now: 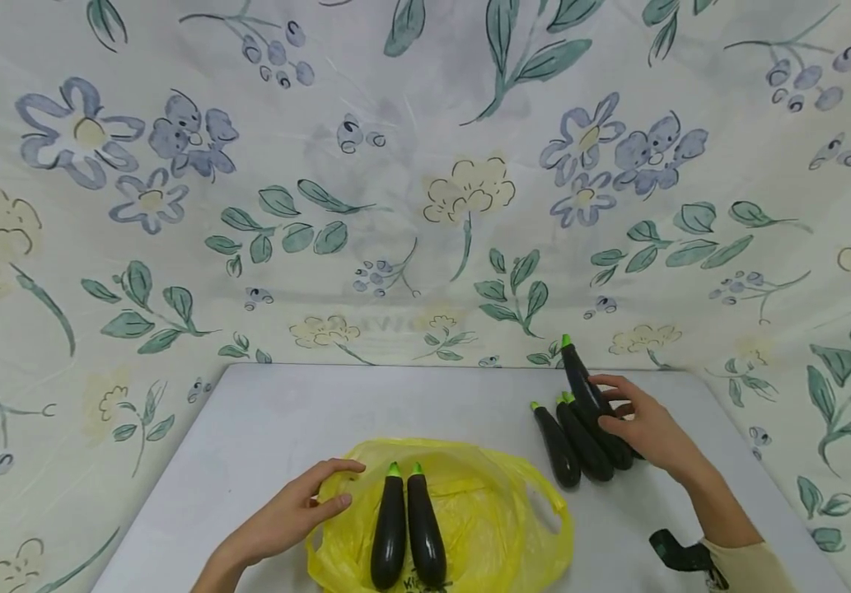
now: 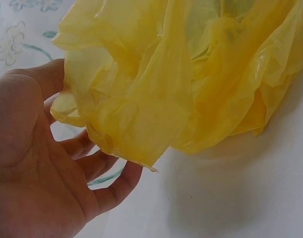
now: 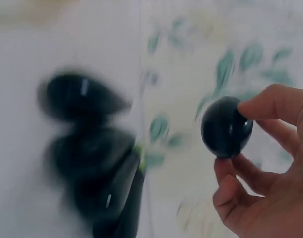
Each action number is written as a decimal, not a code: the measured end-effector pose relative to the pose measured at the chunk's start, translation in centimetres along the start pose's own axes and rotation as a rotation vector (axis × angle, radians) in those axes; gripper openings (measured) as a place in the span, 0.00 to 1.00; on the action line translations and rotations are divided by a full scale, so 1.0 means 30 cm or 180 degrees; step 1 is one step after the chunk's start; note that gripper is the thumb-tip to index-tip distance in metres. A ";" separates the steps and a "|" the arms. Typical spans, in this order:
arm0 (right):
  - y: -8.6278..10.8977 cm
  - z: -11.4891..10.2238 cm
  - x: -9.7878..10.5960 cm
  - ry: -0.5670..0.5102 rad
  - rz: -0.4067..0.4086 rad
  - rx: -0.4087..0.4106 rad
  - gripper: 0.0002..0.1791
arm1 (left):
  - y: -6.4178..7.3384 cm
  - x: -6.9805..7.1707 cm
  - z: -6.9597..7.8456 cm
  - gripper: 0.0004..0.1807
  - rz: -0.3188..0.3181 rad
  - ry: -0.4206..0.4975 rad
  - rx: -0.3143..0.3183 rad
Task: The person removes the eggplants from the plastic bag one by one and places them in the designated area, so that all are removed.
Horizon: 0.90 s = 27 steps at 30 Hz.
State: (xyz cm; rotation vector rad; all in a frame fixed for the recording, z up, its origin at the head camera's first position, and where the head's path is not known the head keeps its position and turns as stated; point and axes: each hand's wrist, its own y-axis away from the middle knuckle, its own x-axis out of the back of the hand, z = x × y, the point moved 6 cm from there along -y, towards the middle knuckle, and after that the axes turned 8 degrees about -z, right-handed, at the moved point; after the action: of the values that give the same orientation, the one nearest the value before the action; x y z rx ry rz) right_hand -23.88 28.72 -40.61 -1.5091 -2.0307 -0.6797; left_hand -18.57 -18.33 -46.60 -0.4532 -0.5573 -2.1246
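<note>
My right hand (image 1: 651, 428) grips a dark eggplant (image 1: 582, 380) with a bright green stem end, thumb on one side and fingers on the other. In the right wrist view the held eggplant (image 3: 226, 130) appears end-on. It overlaps several more eggplants (image 1: 557, 449) lying side by side on the table. My left hand (image 1: 284, 512) is at the left rim of a yellow plastic bag (image 1: 488, 527), its fingers spread and loosely bent. From the left wrist, the bag's film (image 2: 151, 109) covers the fingertips. Two eggplants (image 1: 389, 531) lie parallel on the bag, stems pointing away.
Everything lies on a white table (image 1: 306, 403). Behind it and at both sides hangs a white sheet (image 1: 395, 231) with printed flowers and leaves. A loop handle (image 1: 564, 527) of the bag spreads to the right. A black device (image 1: 680, 553) sits at the right wrist.
</note>
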 end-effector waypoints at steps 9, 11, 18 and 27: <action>-0.020 0.255 0.121 0.0401 0.0164 -0.0495 0.33 | 0.003 0.002 -0.002 0.21 -0.0002 0.0026 0.0022; -0.029 0.294 0.123 0.0542 0.0143 -0.0563 0.31 | 0.005 0.002 -0.002 0.21 -0.0005 0.0031 0.0008; -0.039 0.377 0.113 0.0845 0.0173 -0.0621 0.27 | 0.007 0.001 -0.003 0.21 -0.0014 0.0041 -0.0036; -0.038 0.420 0.078 0.0692 0.0037 -0.0653 0.29 | 0.010 0.001 -0.009 0.20 0.0016 0.0030 -0.0034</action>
State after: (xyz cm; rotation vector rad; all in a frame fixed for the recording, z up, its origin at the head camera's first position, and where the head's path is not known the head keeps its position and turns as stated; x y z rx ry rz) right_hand -26.92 38.44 -48.49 -1.4843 -1.8327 -1.0269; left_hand -18.35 -18.65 -46.73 -0.4500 -0.5393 -2.1248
